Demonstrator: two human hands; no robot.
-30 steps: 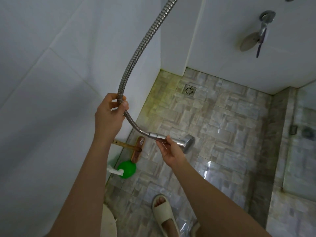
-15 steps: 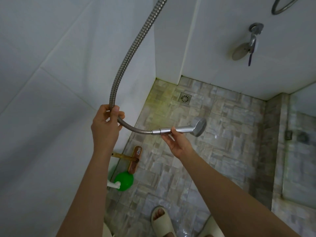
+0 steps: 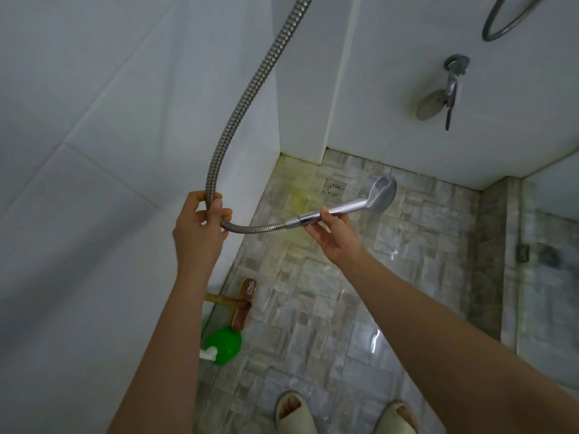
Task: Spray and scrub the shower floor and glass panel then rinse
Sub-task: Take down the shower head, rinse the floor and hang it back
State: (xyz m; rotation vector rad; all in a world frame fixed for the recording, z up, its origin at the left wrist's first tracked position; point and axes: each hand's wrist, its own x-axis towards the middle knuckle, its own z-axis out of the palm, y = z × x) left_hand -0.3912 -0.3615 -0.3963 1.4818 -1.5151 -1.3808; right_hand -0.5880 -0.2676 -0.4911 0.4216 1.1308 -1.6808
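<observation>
Hose [image 3: 250,92] looks springy and ribbed in the curled left hand [image 3: 200,228], while the right hand [image 3: 332,238] pinches the light, likely slick shower head [image 3: 354,206] by its handle

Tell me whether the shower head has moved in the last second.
Yes. The shower head rose from below the floor drain to just right of it.

Left hand [image 3: 200,233] grips hose [image 3: 250,89]; right hand [image 3: 335,238] seemingly pinches shower head [image 3: 354,205].
</observation>
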